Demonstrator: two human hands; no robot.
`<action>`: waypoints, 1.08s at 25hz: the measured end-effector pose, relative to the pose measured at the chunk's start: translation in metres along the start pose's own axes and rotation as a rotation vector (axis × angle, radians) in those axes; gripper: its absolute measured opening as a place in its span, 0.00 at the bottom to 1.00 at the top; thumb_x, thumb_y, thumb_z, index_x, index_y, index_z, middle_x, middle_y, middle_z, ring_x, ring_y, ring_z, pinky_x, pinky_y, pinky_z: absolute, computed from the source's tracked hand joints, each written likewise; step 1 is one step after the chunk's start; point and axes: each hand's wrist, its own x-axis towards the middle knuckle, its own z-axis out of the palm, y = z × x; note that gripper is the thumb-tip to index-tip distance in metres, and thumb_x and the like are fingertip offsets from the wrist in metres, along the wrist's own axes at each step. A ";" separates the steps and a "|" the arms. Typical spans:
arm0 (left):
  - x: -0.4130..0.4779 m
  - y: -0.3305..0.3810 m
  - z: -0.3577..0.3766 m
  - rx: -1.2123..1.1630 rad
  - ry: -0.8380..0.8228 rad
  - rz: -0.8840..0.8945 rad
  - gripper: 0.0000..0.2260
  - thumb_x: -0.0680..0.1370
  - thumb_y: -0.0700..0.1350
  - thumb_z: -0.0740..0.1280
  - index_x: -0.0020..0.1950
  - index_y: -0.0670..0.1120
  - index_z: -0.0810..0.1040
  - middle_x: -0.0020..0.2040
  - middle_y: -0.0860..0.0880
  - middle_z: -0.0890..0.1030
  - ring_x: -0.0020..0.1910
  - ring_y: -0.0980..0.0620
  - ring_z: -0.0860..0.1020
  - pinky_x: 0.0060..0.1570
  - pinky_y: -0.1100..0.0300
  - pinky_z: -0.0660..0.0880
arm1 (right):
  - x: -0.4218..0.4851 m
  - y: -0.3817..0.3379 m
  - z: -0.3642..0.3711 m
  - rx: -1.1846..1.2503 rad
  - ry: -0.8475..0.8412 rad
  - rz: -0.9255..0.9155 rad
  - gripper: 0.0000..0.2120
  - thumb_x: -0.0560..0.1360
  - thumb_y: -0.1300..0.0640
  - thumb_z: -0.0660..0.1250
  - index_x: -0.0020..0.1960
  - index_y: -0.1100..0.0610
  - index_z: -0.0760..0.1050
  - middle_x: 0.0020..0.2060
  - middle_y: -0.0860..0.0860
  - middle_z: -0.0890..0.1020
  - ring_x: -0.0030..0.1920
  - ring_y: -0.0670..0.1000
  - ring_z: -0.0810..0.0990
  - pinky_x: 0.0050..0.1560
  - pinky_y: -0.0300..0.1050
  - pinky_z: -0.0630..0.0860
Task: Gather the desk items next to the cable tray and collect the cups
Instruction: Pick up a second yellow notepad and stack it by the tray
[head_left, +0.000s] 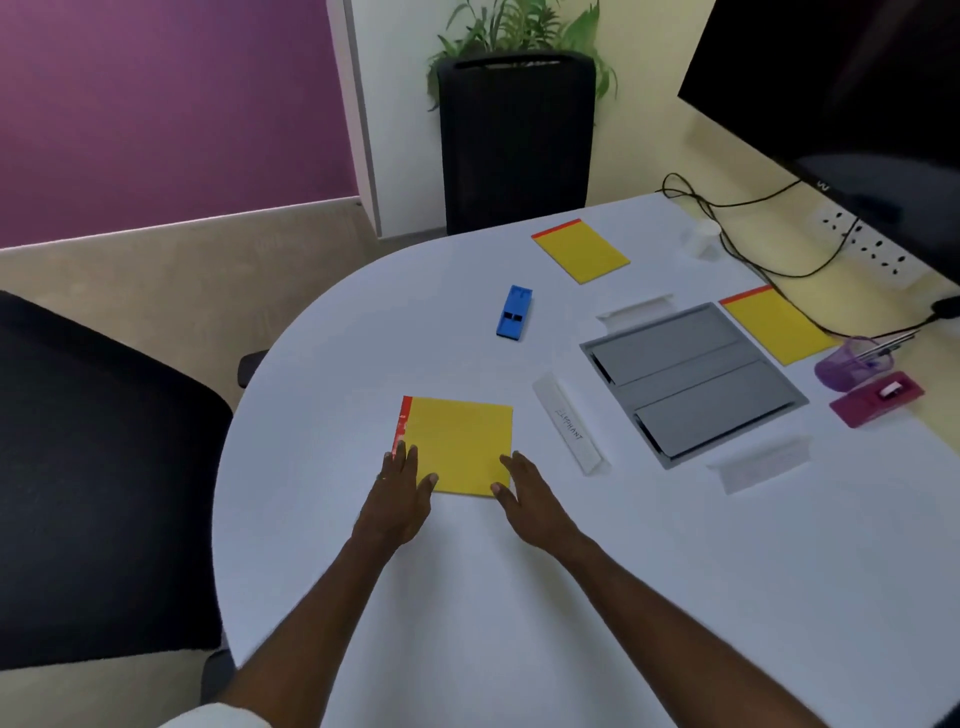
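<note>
**Both hands on the nearest yellow pad**

Two bare forearms reach from the near table edge, palms down. Left hand lies with fingers spread flat over the near left corner of the yellow notepad; right hand, equally open, touches its near right corner (neither grips it). That pad lies flat, its red binding strip along the left side. Right of it, a white name card runs lengthwise beside the grey cable tray. Near the far edge stands a white cup.
</note>
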 end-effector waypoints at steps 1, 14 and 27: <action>0.008 -0.005 0.003 -0.066 -0.038 -0.036 0.30 0.86 0.53 0.55 0.83 0.41 0.48 0.84 0.41 0.45 0.83 0.42 0.46 0.81 0.47 0.49 | 0.004 0.002 0.004 -0.020 -0.045 0.011 0.26 0.83 0.49 0.58 0.78 0.58 0.60 0.79 0.56 0.58 0.79 0.53 0.58 0.78 0.48 0.57; 0.054 -0.042 0.011 -0.379 0.091 -0.283 0.13 0.78 0.47 0.72 0.53 0.38 0.75 0.47 0.40 0.80 0.52 0.36 0.79 0.52 0.46 0.76 | 0.048 0.016 0.027 0.266 0.021 0.408 0.32 0.77 0.55 0.71 0.76 0.61 0.62 0.72 0.59 0.69 0.72 0.57 0.69 0.72 0.50 0.67; -0.029 -0.017 0.013 -0.948 -0.345 -0.095 0.19 0.82 0.40 0.67 0.73 0.46 0.73 0.62 0.43 0.82 0.54 0.46 0.83 0.55 0.52 0.83 | -0.043 0.071 -0.018 0.696 0.168 0.522 0.09 0.77 0.61 0.70 0.57 0.59 0.79 0.46 0.52 0.81 0.51 0.53 0.79 0.58 0.52 0.77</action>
